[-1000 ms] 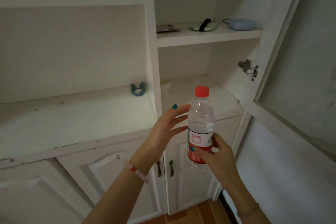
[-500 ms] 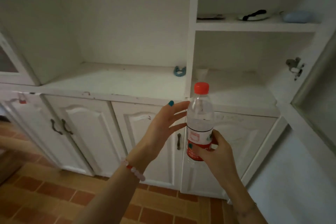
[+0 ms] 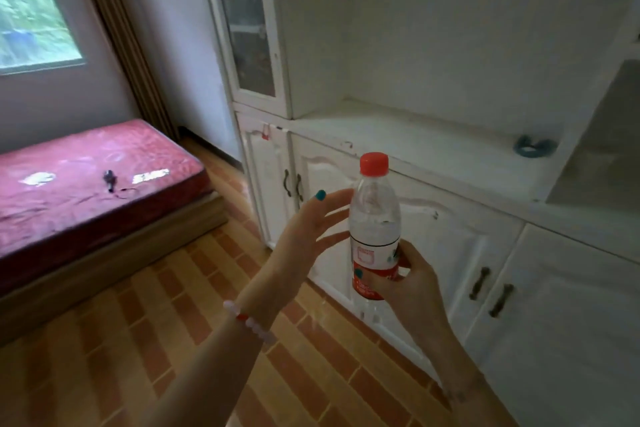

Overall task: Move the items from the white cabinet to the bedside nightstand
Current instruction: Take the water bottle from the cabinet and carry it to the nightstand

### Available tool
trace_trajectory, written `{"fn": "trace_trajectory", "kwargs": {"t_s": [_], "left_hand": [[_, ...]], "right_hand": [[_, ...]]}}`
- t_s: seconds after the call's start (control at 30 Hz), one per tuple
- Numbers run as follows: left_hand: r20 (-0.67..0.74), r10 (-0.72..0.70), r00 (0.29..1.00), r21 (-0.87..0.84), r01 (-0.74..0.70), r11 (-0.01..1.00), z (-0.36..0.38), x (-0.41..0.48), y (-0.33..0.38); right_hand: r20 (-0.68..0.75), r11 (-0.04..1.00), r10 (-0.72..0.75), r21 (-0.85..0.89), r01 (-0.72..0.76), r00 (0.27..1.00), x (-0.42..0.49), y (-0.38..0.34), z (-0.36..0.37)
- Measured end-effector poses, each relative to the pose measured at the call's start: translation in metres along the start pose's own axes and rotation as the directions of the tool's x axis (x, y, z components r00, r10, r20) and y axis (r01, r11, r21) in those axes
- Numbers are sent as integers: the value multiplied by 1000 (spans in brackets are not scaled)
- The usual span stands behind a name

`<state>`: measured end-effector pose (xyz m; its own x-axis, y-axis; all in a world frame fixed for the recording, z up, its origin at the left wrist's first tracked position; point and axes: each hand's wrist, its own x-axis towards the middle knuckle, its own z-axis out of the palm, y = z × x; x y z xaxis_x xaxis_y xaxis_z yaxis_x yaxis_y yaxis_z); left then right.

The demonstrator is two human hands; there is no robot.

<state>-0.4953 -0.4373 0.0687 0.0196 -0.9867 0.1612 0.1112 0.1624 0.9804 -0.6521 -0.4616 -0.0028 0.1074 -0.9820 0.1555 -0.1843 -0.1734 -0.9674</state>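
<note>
A clear plastic water bottle with a red cap and a red and white label stands upright in front of me. My right hand grips it round the label, low on its body. My left hand is held beside the bottle's left side with its fingers straight and spread, the fingertips touching or nearly touching the plastic. The white cabinet fills the right half of the view. No nightstand is in sight.
A small blue clip-like object lies on the cabinet's open shelf at the right. A bed with a red mattress and small items on it stands at the left, under a window. Brick-patterned floor lies between bed and cabinet.
The view has swung left, away from the open right compartment, bringing the bed and window into sight. Both hands and the bottle keep the same pose before me.
</note>
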Motion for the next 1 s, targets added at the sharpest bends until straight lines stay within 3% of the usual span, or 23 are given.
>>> {"fn": "trace_trajectory", "kwargs": {"t_s": [0.23, 0.37, 0.57, 1.0], "left_hand": [[-238, 10, 971, 4, -9, 1000, -116, -73, 25], [-407, 52, 912, 57, -31, 998, -194, -142, 49], [-569, 92, 817, 166, 4, 986, -292, -234, 79], [-865, 136, 482, 170, 27, 985, -430, -353, 97]], "right_hand": [[263, 998, -58, 34, 51, 963, -24, -37, 118], [447, 994, -106, 55, 91, 888, -55, -65, 215], [598, 980, -197, 143, 138, 777, -110, -99, 344], [842, 948, -319, 279, 153, 436, -181, -134, 548]]}}
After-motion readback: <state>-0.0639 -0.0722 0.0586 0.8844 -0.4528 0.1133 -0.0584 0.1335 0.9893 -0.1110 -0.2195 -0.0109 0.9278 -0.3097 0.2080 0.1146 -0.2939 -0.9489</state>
